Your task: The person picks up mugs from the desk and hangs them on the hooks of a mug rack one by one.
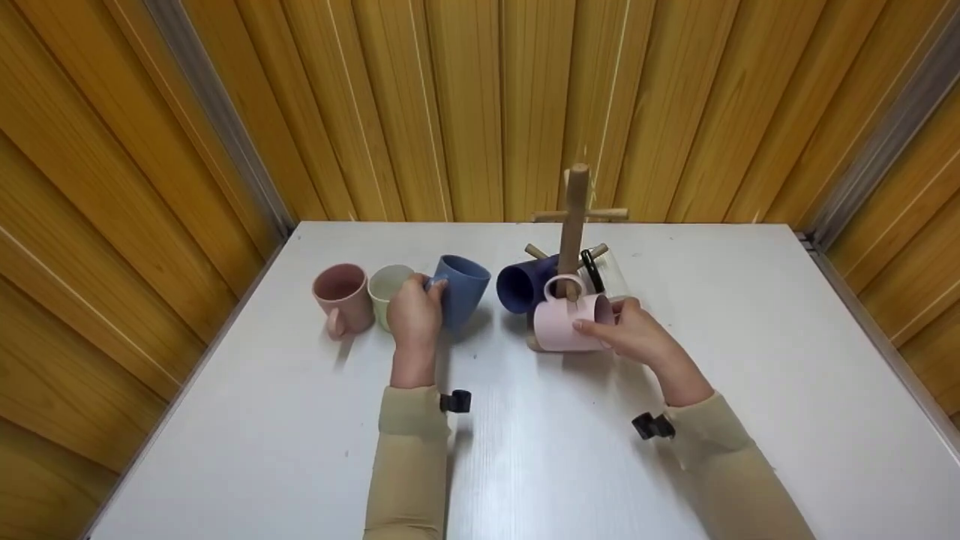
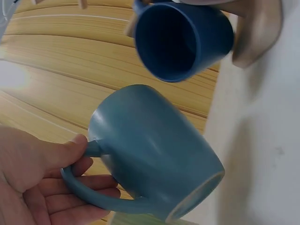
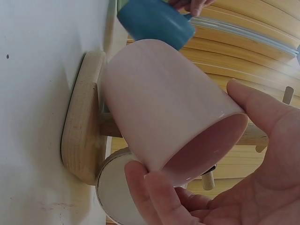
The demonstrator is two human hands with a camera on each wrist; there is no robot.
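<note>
Item 1: pink mug (image 1: 559, 330), on its side at the front of the wooden rack (image 1: 573, 225). Long axis roughly left to right, base leftward, mouth toward the right hand (image 1: 641, 334). Handle loop uppermost, at the lower front peg (image 1: 572, 293). Judged decisive: alignment of loop with peg. Depth of peg within loop: cannot tell. Nearer to rack and pink mug: right hand.

Hands: well apart from each other, both occupied. Right hand pinching the pink mug at the rim. Left hand (image 1: 416, 315) closed round the handle of item 2.

Item 2: blue mug (image 1: 465, 289), left of the rack, tilted, mouth leaning rackward.

Also listed: dark-blue mug (image 1: 516, 289), sideways on the rack's left; white vessel (image 3: 117, 190) with black handle (image 1: 592, 271), behind the pink mug; green mug (image 1: 379, 296) and dusky-pink mug (image 1: 352, 311), upright on the bench (image 1: 525, 450), left of item 2.

Brands, labels, writing: none legible.
</note>
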